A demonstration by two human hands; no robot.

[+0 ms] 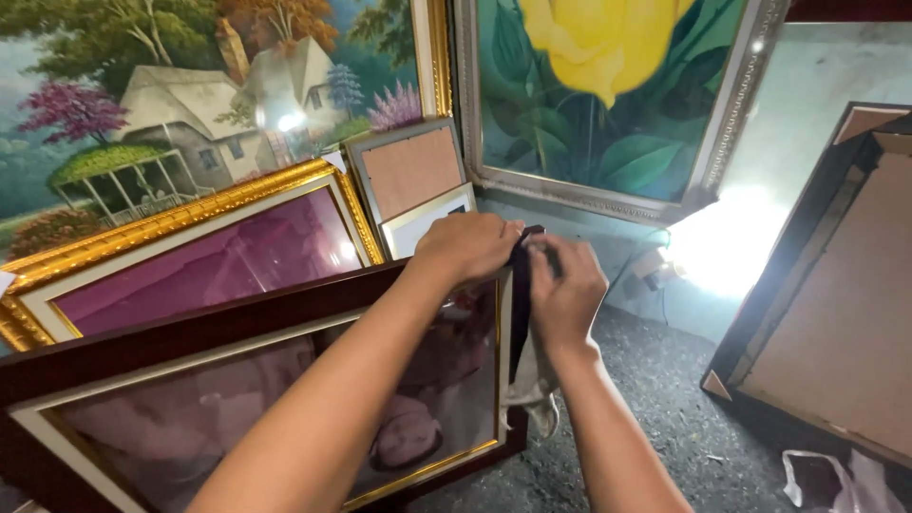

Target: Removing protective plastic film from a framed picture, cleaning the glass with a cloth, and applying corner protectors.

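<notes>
Dark-framed picture (237, 380), gilt frame (171, 237) behind, both hands gripping.

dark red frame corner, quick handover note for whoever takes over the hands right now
Left hand: closed on the top right corner of the dark red frame.
Right hand: pinching that same corner, a pale cloth hanging below it.
The frame leans against a gold frame, glass facing out.
Done: corner gripped by both hands.
Left: cannot tell; the frame's right edge looks like the part in hand.

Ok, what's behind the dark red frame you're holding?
A gold frame with a purple picture leans right behind the dark red frame, then a landscape painting. The gold frame's lower edge is covered.
</notes>
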